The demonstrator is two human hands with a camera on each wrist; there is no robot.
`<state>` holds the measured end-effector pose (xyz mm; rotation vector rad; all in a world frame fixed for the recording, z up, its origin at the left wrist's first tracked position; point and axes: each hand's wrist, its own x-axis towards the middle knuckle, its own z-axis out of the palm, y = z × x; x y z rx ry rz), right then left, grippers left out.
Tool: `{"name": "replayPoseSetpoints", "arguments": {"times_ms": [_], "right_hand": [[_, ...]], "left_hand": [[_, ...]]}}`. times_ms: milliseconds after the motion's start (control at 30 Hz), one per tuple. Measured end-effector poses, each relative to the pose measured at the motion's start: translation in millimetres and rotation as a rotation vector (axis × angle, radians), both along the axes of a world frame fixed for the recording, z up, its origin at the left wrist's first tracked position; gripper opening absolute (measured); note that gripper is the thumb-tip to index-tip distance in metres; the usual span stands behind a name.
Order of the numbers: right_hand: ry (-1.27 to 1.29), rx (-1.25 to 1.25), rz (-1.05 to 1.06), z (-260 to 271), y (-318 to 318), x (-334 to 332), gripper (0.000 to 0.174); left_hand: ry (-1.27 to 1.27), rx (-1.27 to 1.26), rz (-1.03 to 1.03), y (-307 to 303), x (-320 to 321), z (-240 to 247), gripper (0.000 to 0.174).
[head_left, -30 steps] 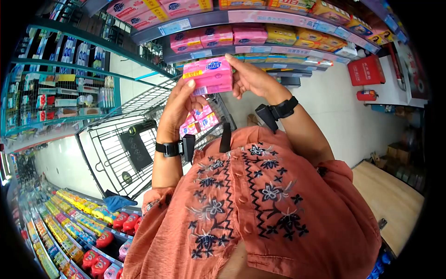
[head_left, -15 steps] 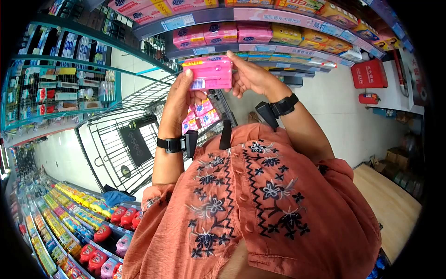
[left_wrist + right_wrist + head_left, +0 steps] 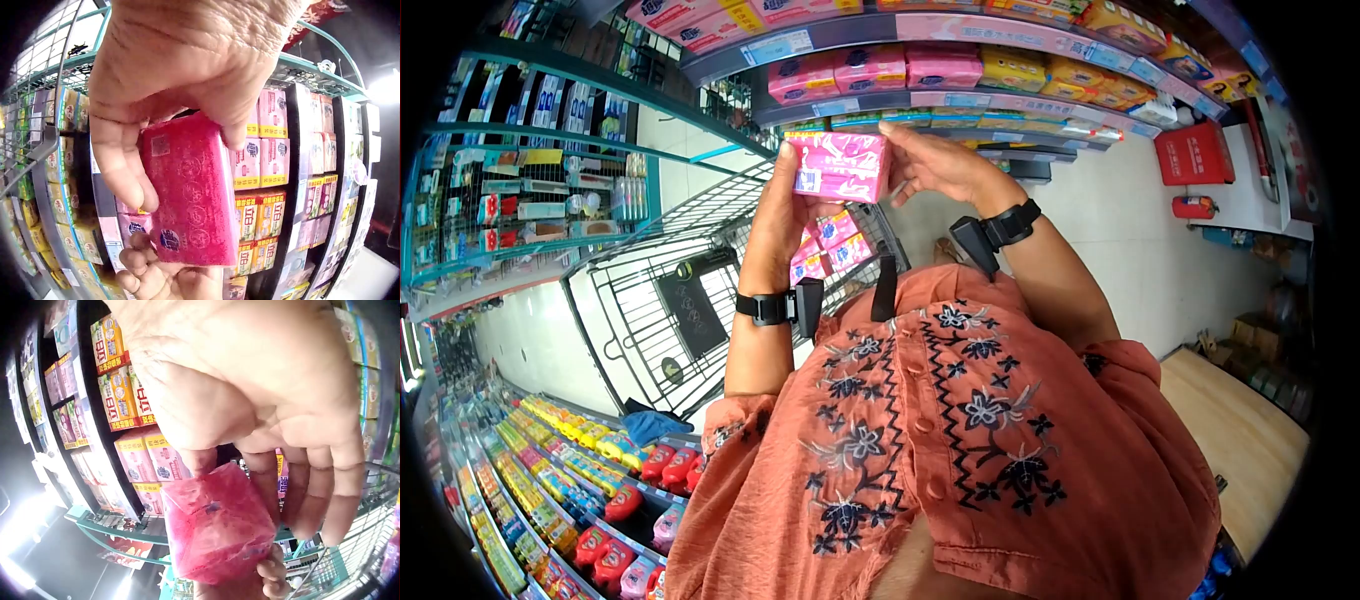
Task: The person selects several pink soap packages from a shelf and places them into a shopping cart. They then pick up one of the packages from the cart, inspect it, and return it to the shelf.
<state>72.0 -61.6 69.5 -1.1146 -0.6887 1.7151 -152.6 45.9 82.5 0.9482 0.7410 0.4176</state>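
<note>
Pink wrapped pack (image 3: 840,167) held up in front of stocked shelf (image 3: 920,100), above shopping cart (image 3: 650,300); left hand (image 3: 785,215) pinches one end, right hand (image 3: 945,170) fingers curl on the other. Looks like a label-check step; placing it calls for lowering into cart

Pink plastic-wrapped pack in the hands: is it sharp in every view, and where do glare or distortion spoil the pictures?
Head view: the pink plastic-wrapped pack is fairly sharp, but the fisheye bends the store shelves and darkens the corners. Left wrist view: the pack is slightly soft, with white glare at the right edge. Right wrist view: it is most blurred, with glare at lower left.
</note>
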Motion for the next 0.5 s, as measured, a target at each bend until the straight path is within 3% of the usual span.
{"name": "replayPoseSetpoints", "arguments": {"times_ms": [67, 267, 367, 400, 500], "right_hand": [[0.050, 0.026, -0.064, 13.7, -2.4, -4.9, 0.066], [0.182, 0.178, 0.045, 15.8, -0.1, -3.2, 0.061], [-0.030, 0.268, -0.011, 34.0, -3.2, -10.7, 0.058], [0.017, 0.269, 0.005, 31.8, -2.1, -9.5, 0.060], [-0.052, 0.293, -0.035, 32.6, -0.3, -14.9, 0.064]], "left_hand": [[-0.100, -0.078, 0.020, -8.5, 3.0, 6.1, 0.070], [-0.424, -0.445, -0.044, -12.8, 4.4, 5.6, 0.077], [-0.496, -0.560, -0.063, -10.0, 0.7, -17.1, 0.078], [-0.466, -0.623, -0.021, -12.0, 4.2, -11.1, 0.075], [-0.488, -0.670, -0.145, -16.3, 5.3, -9.6, 0.070]]}}
